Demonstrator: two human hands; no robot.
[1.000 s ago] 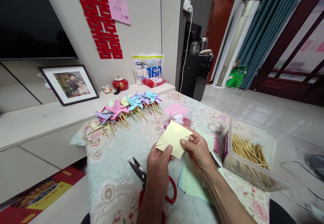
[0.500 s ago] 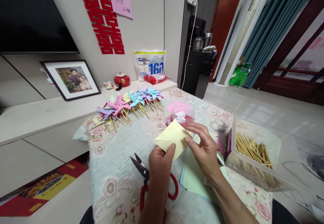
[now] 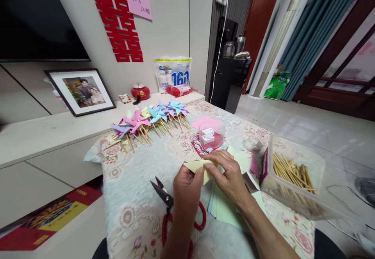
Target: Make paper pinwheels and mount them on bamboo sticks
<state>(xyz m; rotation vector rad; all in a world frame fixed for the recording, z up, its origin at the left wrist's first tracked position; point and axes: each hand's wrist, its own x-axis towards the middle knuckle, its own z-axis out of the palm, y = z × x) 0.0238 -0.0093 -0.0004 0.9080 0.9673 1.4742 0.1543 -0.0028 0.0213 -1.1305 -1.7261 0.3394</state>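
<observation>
A pale yellow piece of paper point(image 3: 193, 166) is bent between my two hands above the table. My left hand point(image 3: 187, 183) pinches its lower left side, thumb on top. My right hand point(image 3: 227, 171) presses the upper right part, thumb and fingers closed on the sheet and hiding some of it. Scissors with red handles point(image 3: 166, 200) lie open on the tablecloth, partly behind my left forearm. Under my right wrist is a stack of light green paper point(image 3: 224, 204).
Finished paper pinwheels on sticks point(image 3: 152, 118) lie at the back left. A clear round tub point(image 3: 215, 134) with small white boxes stands mid-table. To the right, a plastic bin point(image 3: 288, 194) holds many wooden sticks. A framed photo point(image 3: 83, 91) leans on the cabinet.
The yellow paper was held flat and is now bent over. My right hand has moved left and down onto it, closing its fingers; the left hand stays almost in place.
</observation>
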